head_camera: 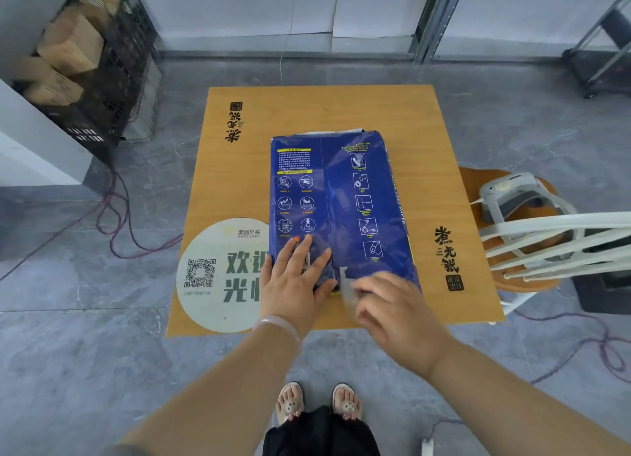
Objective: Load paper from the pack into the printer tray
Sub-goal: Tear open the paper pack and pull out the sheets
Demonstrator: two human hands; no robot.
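You stand at a small square counter (392, 114) with a wood-grain orange top, printed with black characters near its left and right edges. A round pale sticker (218, 278) with a QR code and green lettering lies on the near left corner, partly under the pack.

The pack (341, 209), wrapped in glossy blue with white icons and yellow text, lies flat in the middle of the counter, its long side running away from you. White paper shows at its far end, where the wrap looks open.

Your left hand (293, 281) rests flat on the near left part of the pack, fingers spread wide, holding nothing. Your right hand (396, 308) is at the near right end of the pack, fingers curled narrow around a pale flap (346, 286) of the wrap; the blur leaves it unclear whether you actually grip it.

The floor (102, 319) is grey stone tile, with red and dark cables (116, 223) trailing across it on the left and right. A black crate (109, 79) of cardboard boxes stands at far left beside a white surface. To the right, a wooden chair (519, 278) with a white spindle back carries a grey device (515, 196). Metal shelving posts (433, 18) rise along the far wall. Your sandalled feet (319, 402) show below.
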